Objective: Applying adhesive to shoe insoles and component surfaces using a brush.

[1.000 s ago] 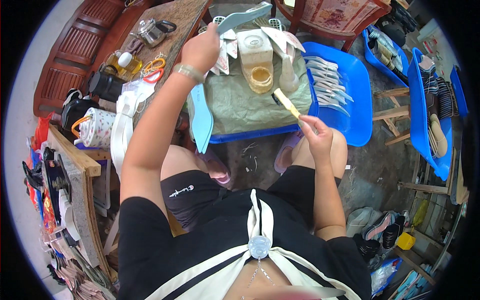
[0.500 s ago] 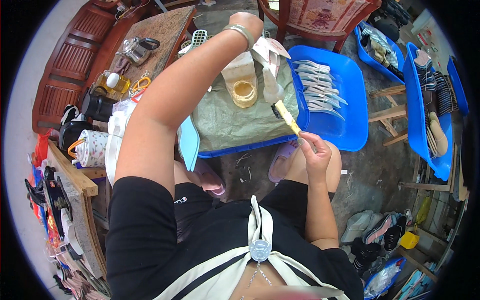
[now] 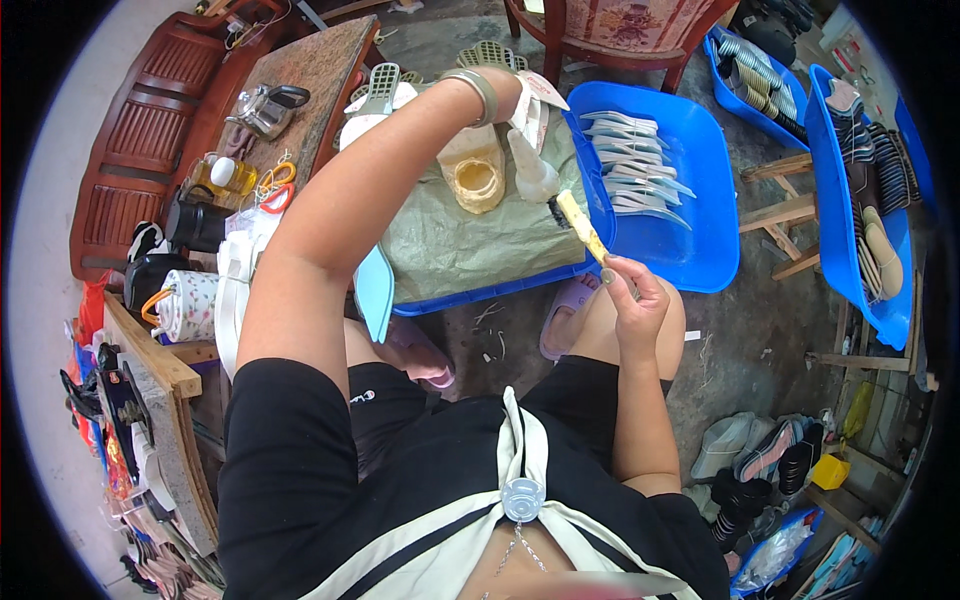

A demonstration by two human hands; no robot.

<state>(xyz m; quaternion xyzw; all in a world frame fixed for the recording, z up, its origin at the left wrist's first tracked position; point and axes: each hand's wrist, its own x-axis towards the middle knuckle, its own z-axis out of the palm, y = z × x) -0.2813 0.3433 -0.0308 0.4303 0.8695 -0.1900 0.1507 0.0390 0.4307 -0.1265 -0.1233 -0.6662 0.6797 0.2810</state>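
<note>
My right hand pinches the yellow handle of a small brush; its dark bristles point up and left. My left hand reaches across to the far side of the work surface, beside white printed pieces; its fingers are hidden. Below that wrist stands a cream container with a round, yellow-crusted opening. A whitish, bottle-shaped piece leans beside it, close to the brush. Light blue insole-shaped sheets lie at the near left edge of the greenish cover.
Stacked pale insoles lie in a blue tray to the right. More blue bins stand on wooden supports farther right. At the left are a stone-topped table with a kettle, and orange-handled scissors.
My left hand has come down nearer, from beyond the white pieces to beside them. The brush in my right hand has shifted slightly. Green perforated pieces at the back are now more exposed.
</note>
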